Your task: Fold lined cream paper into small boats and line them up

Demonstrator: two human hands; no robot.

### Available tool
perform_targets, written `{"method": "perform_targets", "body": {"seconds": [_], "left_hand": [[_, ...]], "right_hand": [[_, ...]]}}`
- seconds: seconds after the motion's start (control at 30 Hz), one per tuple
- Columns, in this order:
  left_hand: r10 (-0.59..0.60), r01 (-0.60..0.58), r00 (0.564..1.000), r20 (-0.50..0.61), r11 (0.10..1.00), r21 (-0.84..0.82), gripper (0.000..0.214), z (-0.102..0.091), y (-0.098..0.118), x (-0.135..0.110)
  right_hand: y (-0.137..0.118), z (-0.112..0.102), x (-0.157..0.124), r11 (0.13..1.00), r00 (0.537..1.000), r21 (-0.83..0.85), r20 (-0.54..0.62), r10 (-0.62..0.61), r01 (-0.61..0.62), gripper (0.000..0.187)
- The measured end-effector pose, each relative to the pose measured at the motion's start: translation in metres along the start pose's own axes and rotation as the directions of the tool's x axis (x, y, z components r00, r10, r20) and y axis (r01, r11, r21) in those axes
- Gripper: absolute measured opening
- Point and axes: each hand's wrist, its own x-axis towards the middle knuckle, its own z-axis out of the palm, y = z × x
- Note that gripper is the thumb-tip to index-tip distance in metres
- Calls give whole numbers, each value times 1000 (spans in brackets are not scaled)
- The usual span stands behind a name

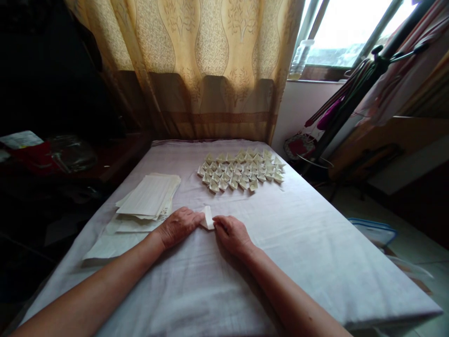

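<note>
Between my two hands is a small piece of folded white paper (208, 219), with one flap standing up. My left hand (180, 224) is closed, its thumb and fingers pinching the paper's left side. On the right side, my right hand (233, 234) grips the paper between thumb and curled fingers. Beyond the hands, several small folded paper boats (233, 171) stand close together in rows. To the left lies a stack of paper sheets (143, 196), its lower sheets spread unevenly toward me.
A pale cloth covers the table (298, 262). Behind its far edge hangs a patterned yellow curtain (213, 51). A dark coat stand (354, 93) leans into view at right, near a clear bottle (300, 58) on the window sill. A red container (33, 157) sits on dark furniture at left.
</note>
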Motion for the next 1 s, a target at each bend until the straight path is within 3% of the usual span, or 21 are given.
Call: {"method": "perform_targets", "body": {"seconds": [0.3,0.5,0.6,0.7,0.83,1.0], "left_hand": [[-83,84,995,-47,996,20,13,0,5,4],[-166,165,984,-58,986,-22,12,-3,16,6],[-141,135,988,-67,987,-90,19,-1,14,1],[-89,51,988,-130,962,-269,27,5,9,-6],[-99,22,982,-160,905,-425,33,12,5,-9],[-99,35,988,-116,885,-464,31,12,3,-5]], "right_hand": [[-11,5,-1,997,998,45,-10,-69,69,21],[-3,6,2,992,992,39,-21,-122,123,18],[11,-1,7,991,991,18,-36,-132,133,25],[26,-12,12,988,988,-20,-37,-153,152,38],[35,-24,14,903,915,-157,119,-385,400,32],[35,-29,7,850,864,-162,138,-484,502,28]]}}
